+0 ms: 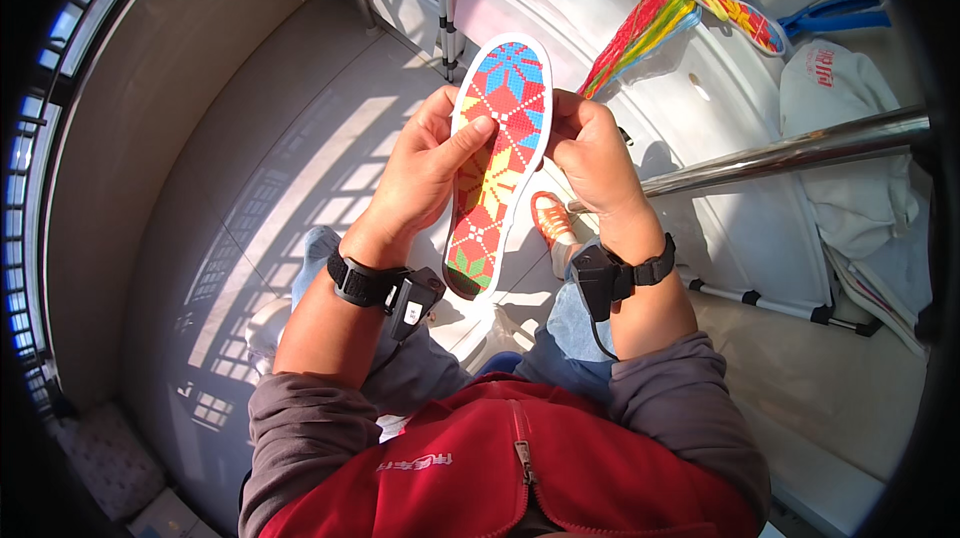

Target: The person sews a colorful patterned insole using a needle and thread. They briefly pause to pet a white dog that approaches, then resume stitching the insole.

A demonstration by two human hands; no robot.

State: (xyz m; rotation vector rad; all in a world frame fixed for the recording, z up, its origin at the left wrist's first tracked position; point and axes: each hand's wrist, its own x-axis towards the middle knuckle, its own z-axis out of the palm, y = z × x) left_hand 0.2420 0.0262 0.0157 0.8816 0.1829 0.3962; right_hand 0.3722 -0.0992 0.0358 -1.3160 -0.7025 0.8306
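A white-edged shoe insole (499,163) with a stitched or printed pattern of red, blue, yellow and green is held upright in front of me, its patterned face towards the camera. My left hand (442,155) grips its left edge, with the thumb lying across the pattern and the fingers hidden behind. At the upper right edge of the insole is my right hand (589,140), its fingers curled and pinched close to the rim; whether a needle or thread is between them cannot be seen. Both wrists wear black straps with small black devices.
Skeins of coloured thread (645,27), a second patterned insole (739,16) and blue-handled scissors or pliers (836,15) lie at the upper right. A metal tube (780,151) crosses the right side, near a white cloth bag (836,87). Thin rack poles (448,5) stand ahead.
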